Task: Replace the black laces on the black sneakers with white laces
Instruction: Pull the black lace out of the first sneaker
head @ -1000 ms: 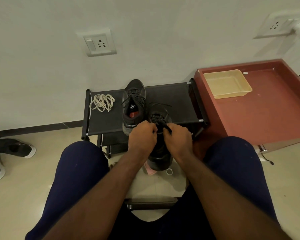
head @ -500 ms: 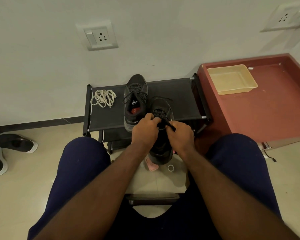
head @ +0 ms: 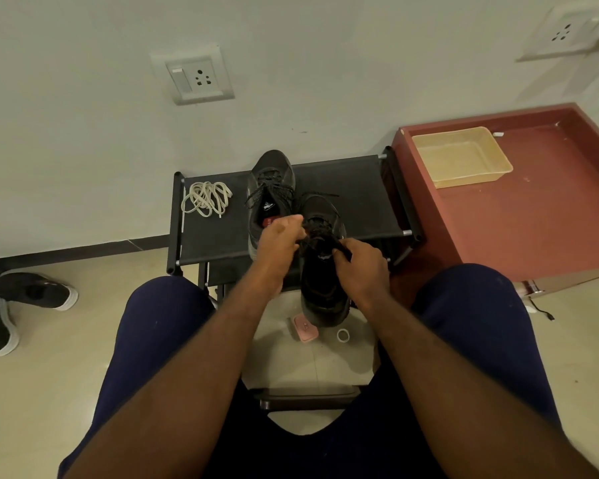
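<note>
- Held sneaker [head: 322, 292]: black, with a matte knit-textured upper and a rounded heel. Its long axis runs from the person toward the wall. The toe points away and lies on the front part of the bench [head: 357, 181]. The heel hangs above the floor [head: 66, 357], between the knees.
- Black lace [head: 320, 236]: a thin cord, loosened and bunched over the tongue of the held sneaker. One free strand trails on the bench past the toe.
- Left hand [head: 277, 240]: the fingers are curled, and the thumb and fingertips pinch the black lace at the eyelet area.
- Right hand [head: 363, 264]: the fingers are curled tightly around the black lace at the near side of the tongue.
- Second sneaker [head: 272, 174]: black and of the same form, it stands on the bench just left of the held sneaker. Its toe points to the wall. The black lacing is slack, and a red and white insole label is visible.
- White laces [head: 206, 198]: flat cream-white cords in a loose coil on the left part of the bench, apart from both sneakers.
- Bench: a black woven fabric top stretched on a black tube frame with metal ends, set against the wall.
- Cabinet [head: 533, 219]: has a smooth red-brown top with a raised rim and stands just right of the bench. It carries a shallow beige rectangular tray [head: 426, 143].
- Floor: glossy beige tiles.
</note>
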`<state>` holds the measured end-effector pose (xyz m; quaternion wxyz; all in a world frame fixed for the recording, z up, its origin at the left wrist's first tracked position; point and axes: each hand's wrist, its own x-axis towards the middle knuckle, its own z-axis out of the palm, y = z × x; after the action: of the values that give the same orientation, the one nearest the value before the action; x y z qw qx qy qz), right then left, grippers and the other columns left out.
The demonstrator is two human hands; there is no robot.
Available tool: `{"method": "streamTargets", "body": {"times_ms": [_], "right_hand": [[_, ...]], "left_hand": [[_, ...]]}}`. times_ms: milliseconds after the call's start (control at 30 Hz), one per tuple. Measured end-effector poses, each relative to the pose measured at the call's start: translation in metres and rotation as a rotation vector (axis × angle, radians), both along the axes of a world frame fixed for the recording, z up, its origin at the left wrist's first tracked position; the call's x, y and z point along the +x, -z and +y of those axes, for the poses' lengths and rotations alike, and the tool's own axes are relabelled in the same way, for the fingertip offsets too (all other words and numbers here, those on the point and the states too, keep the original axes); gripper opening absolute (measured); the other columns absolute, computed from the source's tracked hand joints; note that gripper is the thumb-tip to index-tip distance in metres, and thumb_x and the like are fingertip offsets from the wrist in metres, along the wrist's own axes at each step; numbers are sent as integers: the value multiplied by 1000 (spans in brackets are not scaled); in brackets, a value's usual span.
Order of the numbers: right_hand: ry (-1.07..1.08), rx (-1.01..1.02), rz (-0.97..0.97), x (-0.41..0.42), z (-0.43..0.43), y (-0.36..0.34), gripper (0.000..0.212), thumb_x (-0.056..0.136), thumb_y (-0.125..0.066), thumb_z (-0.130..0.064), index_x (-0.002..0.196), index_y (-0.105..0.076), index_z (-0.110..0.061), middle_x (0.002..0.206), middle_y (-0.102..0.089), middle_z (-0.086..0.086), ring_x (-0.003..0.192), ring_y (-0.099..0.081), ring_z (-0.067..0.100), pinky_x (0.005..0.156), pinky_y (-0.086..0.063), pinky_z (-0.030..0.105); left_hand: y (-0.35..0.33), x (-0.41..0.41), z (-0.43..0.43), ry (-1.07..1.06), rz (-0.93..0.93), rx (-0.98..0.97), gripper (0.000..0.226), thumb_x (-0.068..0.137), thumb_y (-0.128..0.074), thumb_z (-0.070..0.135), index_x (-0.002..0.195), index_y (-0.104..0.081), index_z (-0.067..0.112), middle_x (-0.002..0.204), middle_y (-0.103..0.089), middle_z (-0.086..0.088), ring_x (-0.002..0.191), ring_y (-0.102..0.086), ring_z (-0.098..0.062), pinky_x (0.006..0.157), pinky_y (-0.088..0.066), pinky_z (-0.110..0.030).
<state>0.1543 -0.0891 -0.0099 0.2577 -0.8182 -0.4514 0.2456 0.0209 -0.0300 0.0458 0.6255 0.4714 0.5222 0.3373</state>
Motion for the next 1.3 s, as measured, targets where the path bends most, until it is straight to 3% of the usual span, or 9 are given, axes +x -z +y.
{"method": "streamTargets", "body": {"times_ms": [133, 433, 567, 633, 700, 800, 967, 1133, 1300], "right_hand": [[8, -3, 9, -2, 0, 1, 18, 96, -56, -36, 108, -68, -29, 93, -71, -2, 85, -67, 23, 76, -57, 44], [12, 0, 19, -2, -2, 0, 16, 94, -56, -37, 102, -67, -28, 91, -70, 0, 86, -66, 26, 77, -56, 47], [-11, -7, 0, -2, -2, -2, 17, 95, -57, -34, 107, -66, -28, 96, -71, 1, 91, -66, 27, 80, -56, 45], [-21, -9, -2, -2, -2, -2, 19, 95, -57, -33, 111, -66, -29, 98, -71, 1, 92, -66, 26, 81, -56, 45], [-33, -12, -7, -4, -1, -2, 20, 94, -56, -32, 111, -65, -29, 97, -71, 0, 92, -66, 26, 81, -57, 45], [-37, -16, -25, -4, -1, -2, 18, 94, -55, -32, 108, -65, -28, 95, -71, 1, 90, -67, 26, 79, -57, 45], [-53, -35, -24, -6, -4, -1, 20, 94, -53, -32, 110, -64, -26, 96, -71, 4, 91, -67, 29, 80, -57, 46], [29, -17, 35, -2, -6, 0, 17, 96, -55, -26, 106, -66, -21, 96, -71, 7, 92, -66, 30, 83, -55, 44], [33, -5, 61, -3, -5, -2, 15, 93, -57, -31, 104, -66, -26, 94, -71, 1, 91, -67, 24, 83, -56, 45]], "left_hand": [[-27, -26, 8, -126, -257, -87, 18, 75, -53, 22, 73, -71, 23, 101, -68, -4, 101, -60, -16, 86, -45, -39], [-22, -67, 27, -581, -79, -111, 13, 97, -50, 16, 101, -60, 8, 74, -65, 0, 61, -61, -10, 60, -50, -26], [-11, -86, 26, -238, 702, 141, 38, 92, -60, 31, 121, -51, 9, 96, -62, -1, 91, -64, -24, 82, -56, -42], [-12, -81, 16, -60, 973, 220, 40, 89, -64, 39, 116, -57, 10, 100, -64, -3, 94, -63, -24, 84, -54, -41], [-10, -65, 3, 114, 928, 248, 26, 89, -65, 40, 91, -71, 15, 86, -71, -2, 83, -68, -23, 75, -55, -34], [6, -31, -16, 360, 907, 191, 37, 87, -65, 46, 69, -66, 13, 67, -65, -4, 69, -65, -25, 63, -51, -31], [37, -9, -27, 349, 1014, 201, 37, 90, -61, 45, 95, -64, 9, 90, -65, -9, 86, -64, -29, 67, -46, -33], [45, -11, -22, 236, 866, 219, 18, 92, -55, 25, 82, -59, 11, 88, -67, -13, 85, -65, -33, 69, -48, -33], [42, -18, -25, 240, 856, 331, 31, 89, -58, 29, 119, -62, 23, 102, -69, -3, 93, -64, -25, 78, -54, -38]]}}
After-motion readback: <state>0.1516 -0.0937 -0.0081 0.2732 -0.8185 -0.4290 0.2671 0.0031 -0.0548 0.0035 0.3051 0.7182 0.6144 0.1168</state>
